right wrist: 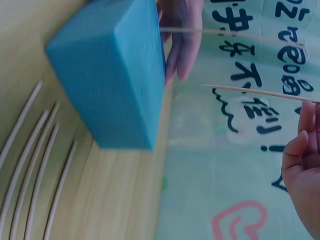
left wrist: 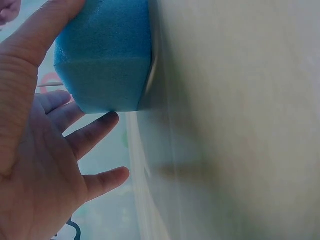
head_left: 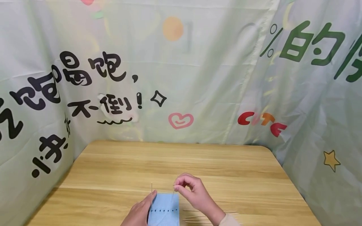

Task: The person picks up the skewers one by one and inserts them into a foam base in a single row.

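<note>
A blue foam block [head_left: 164, 202] with a row of dark marks across its top stands near the table's front edge. My left hand [head_left: 138, 209] holds it at its left side; the left wrist view shows the thumb along the foam [left wrist: 107, 37] and the other fingers spread around its far end. One thin wooden skewer [head_left: 151, 187] stands upright from the block's left part. Above the block's right part, my right hand [head_left: 196, 193] pinches a second skewer [right wrist: 255, 91] between thumb and fingertips. Its pointed lower end hangs apart from the foam in the right wrist view.
Several loose skewers [right wrist: 37, 175] lie side by side on the wooden table [head_left: 181, 163], to the right of the block and partly under my right forearm. Printed cloth [head_left: 209, 78] hangs behind and along both sides of the table.
</note>
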The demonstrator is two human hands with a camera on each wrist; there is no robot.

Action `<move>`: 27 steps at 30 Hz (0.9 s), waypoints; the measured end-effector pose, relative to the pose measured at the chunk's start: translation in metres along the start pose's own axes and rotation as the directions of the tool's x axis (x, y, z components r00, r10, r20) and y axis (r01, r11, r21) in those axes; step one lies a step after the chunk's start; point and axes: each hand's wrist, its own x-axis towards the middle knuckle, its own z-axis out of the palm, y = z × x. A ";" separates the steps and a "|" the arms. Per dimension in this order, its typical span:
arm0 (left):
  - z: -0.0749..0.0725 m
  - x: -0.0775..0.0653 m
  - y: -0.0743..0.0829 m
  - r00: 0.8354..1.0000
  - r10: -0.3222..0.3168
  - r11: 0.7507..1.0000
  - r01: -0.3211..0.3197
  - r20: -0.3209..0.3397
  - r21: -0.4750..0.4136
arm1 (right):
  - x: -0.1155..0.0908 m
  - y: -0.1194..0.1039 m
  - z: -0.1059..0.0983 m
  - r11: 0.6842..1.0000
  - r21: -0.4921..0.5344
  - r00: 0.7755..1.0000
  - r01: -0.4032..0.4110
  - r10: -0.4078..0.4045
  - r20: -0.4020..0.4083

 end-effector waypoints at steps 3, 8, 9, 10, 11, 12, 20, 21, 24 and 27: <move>0.000 0.000 0.000 1.000 -0.018 1.000 0.018 0.000 0.000 | 0.003 0.003 0.011 1.000 0.013 1.000 -0.004 0.004 0.016; 0.001 -0.001 -0.001 1.000 -0.013 1.000 0.014 -0.015 0.013 | 0.005 0.006 0.026 0.999 0.016 0.999 -0.028 0.027 0.024; 0.001 -0.001 -0.001 1.000 -0.007 1.000 0.007 -0.021 0.016 | 0.005 0.007 0.028 1.000 0.016 0.999 -0.027 0.027 0.025; 0.001 -0.001 -0.001 1.000 -0.004 1.000 0.004 -0.024 0.015 | 0.005 0.008 0.030 1.000 0.016 0.999 -0.027 0.027 0.024; 0.001 -0.001 -0.002 1.000 0.003 1.000 -0.002 -0.031 0.019 | 0.005 0.009 0.032 0.999 0.017 0.999 -0.029 0.029 0.026; 0.001 -0.001 -0.002 0.999 0.004 1.000 -0.004 -0.034 0.019 | 0.005 0.010 0.035 0.999 0.019 0.999 -0.033 0.033 0.028; 0.003 -0.003 -0.002 0.991 0.081 0.995 -0.073 -0.106 0.074 | 0.005 0.016 0.047 0.997 0.014 0.996 -0.078 0.077 0.048; 0.003 -0.003 -0.002 0.990 0.088 0.994 -0.080 -0.113 0.076 | 0.005 0.017 0.048 0.997 0.011 0.996 -0.082 0.081 0.048; 0.003 -0.004 -0.002 0.987 0.104 0.993 -0.095 -0.124 0.070 | 0.005 0.018 0.049 0.996 0.006 0.995 -0.093 0.092 0.047; 0.003 -0.005 -0.003 0.984 0.120 0.991 -0.111 -0.134 0.074 | 0.004 0.019 0.051 0.996 -0.004 0.995 -0.089 0.089 0.047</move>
